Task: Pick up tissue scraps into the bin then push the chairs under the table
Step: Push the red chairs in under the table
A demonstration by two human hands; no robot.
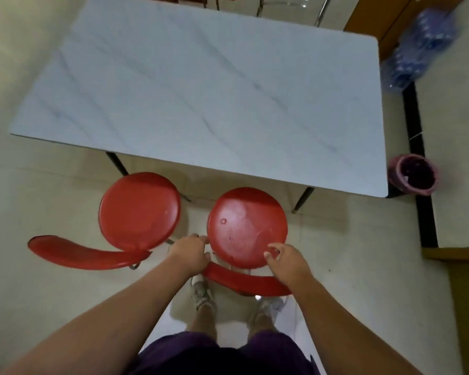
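Observation:
Two red chairs with round seats stand in front of the near edge of the marble-patterned table. The right chair is directly before me, its curved backrest between my hands. My left hand grips the backrest's left end. My right hand rests over the backrest's right end, fingers curled loosely above the seat's rim; a firm grip cannot be confirmed. The left chair stands apart with its backrest turned to the left. A pink bin with a dark liner sits on the floor past the table's right corner.
Black table legs angle down under the near edge. A pack of blue water bottles and a wooden cabinet are at the far right. Another wooden piece stands at the right. Chrome chair legs show beyond the table.

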